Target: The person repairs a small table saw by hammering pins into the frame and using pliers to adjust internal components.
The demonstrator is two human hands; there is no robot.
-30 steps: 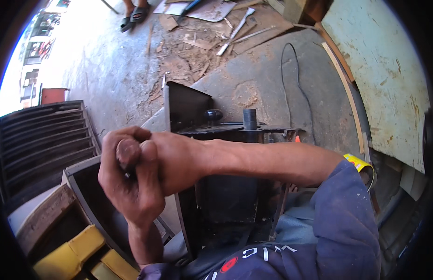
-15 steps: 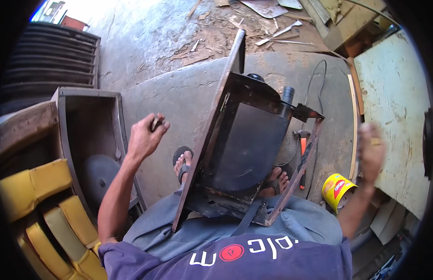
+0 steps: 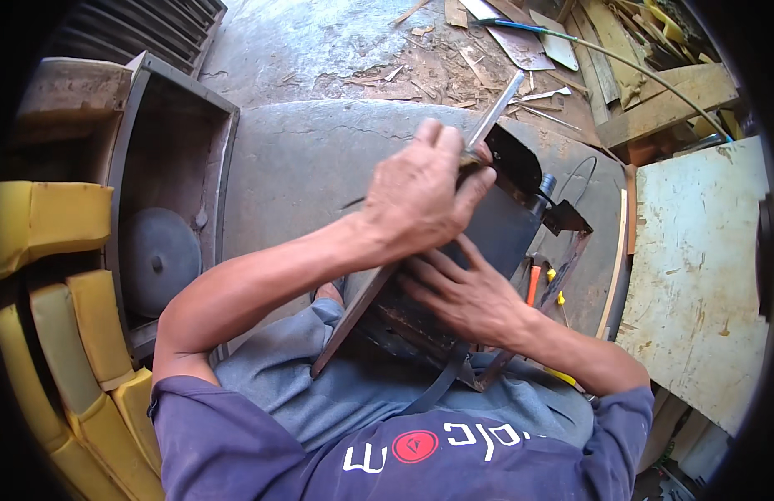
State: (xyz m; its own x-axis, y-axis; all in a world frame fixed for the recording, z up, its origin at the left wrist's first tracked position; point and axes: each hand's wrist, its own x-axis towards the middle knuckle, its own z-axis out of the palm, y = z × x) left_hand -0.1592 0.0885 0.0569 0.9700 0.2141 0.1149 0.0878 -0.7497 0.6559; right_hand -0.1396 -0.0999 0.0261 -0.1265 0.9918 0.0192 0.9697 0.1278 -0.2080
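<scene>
A black metal housing [image 3: 504, 225] with a dark cylinder [image 3: 547, 185] and a long flat edge bar [image 3: 499, 100] leans on my lap between my knees. My left hand [image 3: 420, 188] is on the bar's upper part, fingers curled round something small and partly hidden that I cannot make out. My right hand [image 3: 462, 296] lies with fingers spread on the dark panel, just below the left one. An orange-handled hammer [image 3: 533, 284] and a yellow-handled tool [image 3: 552, 275] lie on the floor to the right of the housing.
Yellow cushions [image 3: 57, 225] and an open box [image 3: 174, 142] with a grey disc [image 3: 157, 263] are at my left, a slatted frame [image 3: 128, 37] behind. A pale panel [image 3: 695, 267] stands at my right. Scrap wood [image 3: 662, 100] and debris lie ahead; a cable [image 3: 583, 167] loops on the concrete.
My left hand has moved right and up from beside the housing onto its upper edge. My right hand has come in from the far right onto the panel.
</scene>
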